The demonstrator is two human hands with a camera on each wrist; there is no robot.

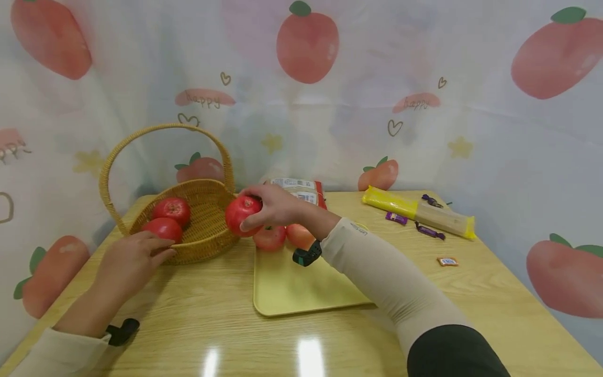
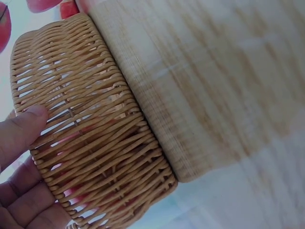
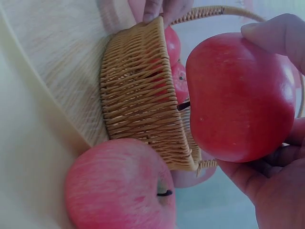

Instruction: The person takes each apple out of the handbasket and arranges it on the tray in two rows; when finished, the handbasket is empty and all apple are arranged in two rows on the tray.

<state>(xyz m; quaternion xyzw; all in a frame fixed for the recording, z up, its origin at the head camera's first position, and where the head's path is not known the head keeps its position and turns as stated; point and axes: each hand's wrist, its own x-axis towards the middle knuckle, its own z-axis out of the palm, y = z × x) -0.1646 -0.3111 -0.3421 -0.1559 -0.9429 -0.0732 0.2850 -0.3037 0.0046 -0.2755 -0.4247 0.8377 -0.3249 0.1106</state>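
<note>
Right hand (image 1: 273,205) grips a red apple (image 1: 241,214) just right of the basket (image 1: 207,230) rim, above the yellow tray's (image 1: 292,288) far edge; left hand (image 1: 129,259), fingers straight, rests against the basket's near wall on the bench (image 1: 330,340); basket lies left of the apple, nearer the left hand.
</note>
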